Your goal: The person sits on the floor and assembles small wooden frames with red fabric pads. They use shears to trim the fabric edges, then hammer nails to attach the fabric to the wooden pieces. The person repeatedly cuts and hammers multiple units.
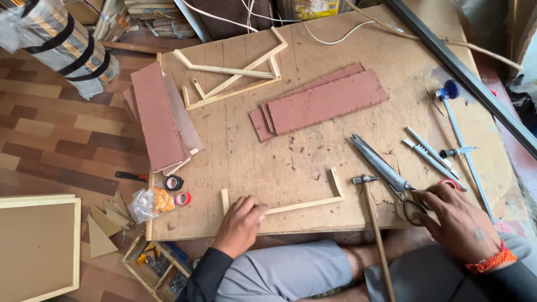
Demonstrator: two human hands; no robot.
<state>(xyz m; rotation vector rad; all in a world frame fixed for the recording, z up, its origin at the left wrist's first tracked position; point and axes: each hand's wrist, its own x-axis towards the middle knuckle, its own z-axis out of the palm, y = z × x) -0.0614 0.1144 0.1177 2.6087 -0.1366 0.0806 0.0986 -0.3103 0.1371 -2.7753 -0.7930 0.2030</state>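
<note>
My left hand (pixel 241 222) rests on a thin pale wooden frame piece (pixel 305 205) bent into a U shape, pressing its left corner against the plywood board (pixel 313 151). My right hand (pixel 456 221) lies on the black handles of large metal shears (pixel 381 166), fingers curled around them. A small hammer (pixel 372 215) with a long wooden handle lies between my hands. I sit cross-legged with grey trousers under the board's near edge.
Reddish-brown backing boards lie stacked at centre (pixel 324 102) and at the left edge (pixel 158 117). A pale wooden frame (pixel 235 75) sits at the back. Tape rolls (pixel 178 190), a plastic bag (pixel 148 203), metal tools (pixel 433 154), a black bar (pixel 464 72) and a framed board (pixel 36 246) surround the workspace.
</note>
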